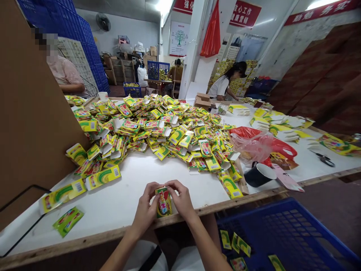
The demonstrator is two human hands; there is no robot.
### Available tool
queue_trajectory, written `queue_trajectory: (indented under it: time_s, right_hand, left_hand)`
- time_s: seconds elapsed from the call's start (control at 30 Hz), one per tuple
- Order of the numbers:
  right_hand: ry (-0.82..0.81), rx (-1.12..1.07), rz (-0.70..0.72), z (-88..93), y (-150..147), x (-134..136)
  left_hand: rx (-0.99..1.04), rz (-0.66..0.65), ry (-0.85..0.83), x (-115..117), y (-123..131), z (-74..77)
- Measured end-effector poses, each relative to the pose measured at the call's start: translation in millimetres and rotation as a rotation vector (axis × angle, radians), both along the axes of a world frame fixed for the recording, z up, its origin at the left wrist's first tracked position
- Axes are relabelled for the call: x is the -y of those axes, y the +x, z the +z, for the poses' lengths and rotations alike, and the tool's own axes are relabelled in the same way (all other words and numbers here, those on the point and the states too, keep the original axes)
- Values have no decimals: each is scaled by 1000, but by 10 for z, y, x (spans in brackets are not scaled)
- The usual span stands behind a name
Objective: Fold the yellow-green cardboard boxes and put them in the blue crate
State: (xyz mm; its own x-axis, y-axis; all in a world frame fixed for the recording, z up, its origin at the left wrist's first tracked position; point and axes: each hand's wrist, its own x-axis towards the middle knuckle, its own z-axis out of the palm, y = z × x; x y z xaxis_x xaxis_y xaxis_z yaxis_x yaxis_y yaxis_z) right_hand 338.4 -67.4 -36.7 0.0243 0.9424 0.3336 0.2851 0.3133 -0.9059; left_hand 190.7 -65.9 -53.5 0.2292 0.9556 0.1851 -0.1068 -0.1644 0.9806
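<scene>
Near the front edge of the white table, a small yellow, green and red candy box stands between my two hands, its printed front facing me. My left hand grips its left side, thumb on the front. At the upper right corner my right hand pinches the box near its top end. Whether the top flap is closed is hidden by the fingers. Beyond my hands lies a large heap of similar small boxes, several with white flaps open. Two green sachets rest on the table to the left.
Flattened yellow boxes lie at the left beside a brown cardboard sheet. A black mug, pink phone, red plastic bag and scissors occupy the right. Below the edge stands a blue crate holding several boxes. Other people sit farther back.
</scene>
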Motion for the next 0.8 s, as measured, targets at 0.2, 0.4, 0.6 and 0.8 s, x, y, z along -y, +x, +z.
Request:
queue_trajectory:
  time_s: [0.2, 0.4, 0.6, 0.8]
  right_hand:
    - [27, 73, -54, 48, -43, 53]
    - [-40, 38, -115, 38, -82, -28]
    - [-84, 46, -128, 59, -97, -83]
    - [-97, 41, -123, 50, -92, -77]
  left_hand:
    - [-81, 59, -14, -30, 2, 73]
    - [-31, 69, -78, -140, 17, 62]
    - [-121, 94, -32, -191, 26, 52]
    - [-284, 48, 99, -150, -29, 2]
